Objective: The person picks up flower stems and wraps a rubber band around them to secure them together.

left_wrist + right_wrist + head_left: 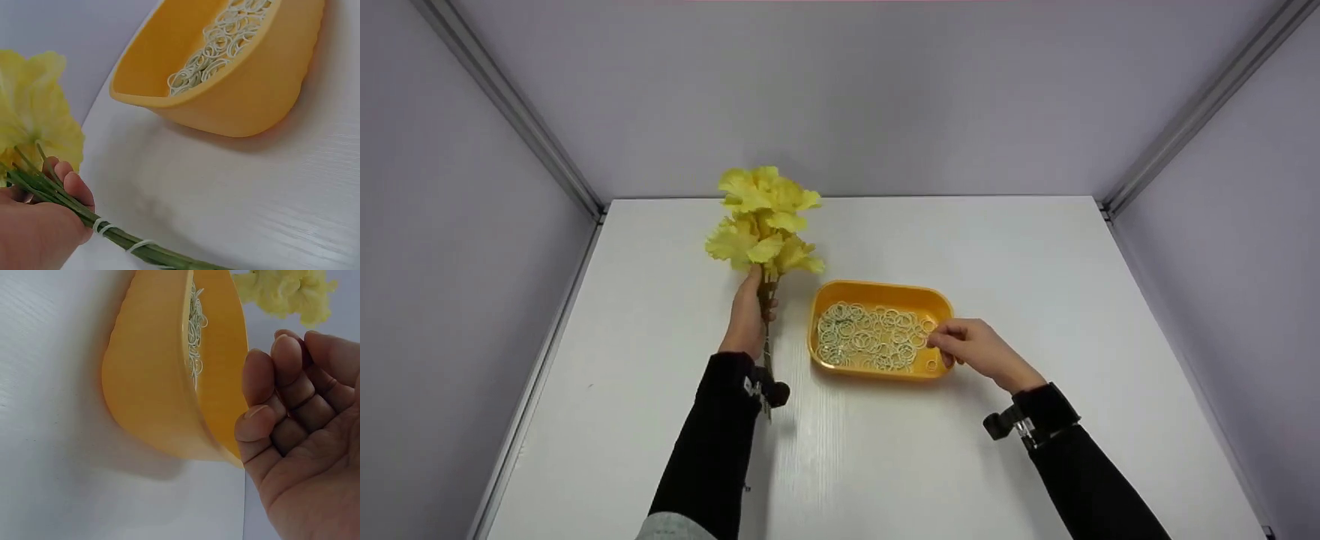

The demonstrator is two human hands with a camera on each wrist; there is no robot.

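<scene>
My left hand [749, 311] grips the green stems [767, 334] of a bunch of yellow flowers [763, 221] that lies on the white table [660, 315], blooms pointing away from me. In the left wrist view my left hand [42, 222] is curled round the stems [121, 239], and two white bands [104, 226] circle them just below the fingers. An orange tray [877, 289] full of pale rubber bands [870, 337] sits to the right. My right hand [952, 346] hovers at the tray's right rim. Its fingers [261, 413] are loosely curled with nothing visible in them.
Grey walls with metal corner posts [510, 105] enclose the table on three sides. The tray [152, 382] stands about a hand's width from the stems. Bare white tabletop [1072, 285] stretches to the right of the tray and in front of both hands.
</scene>
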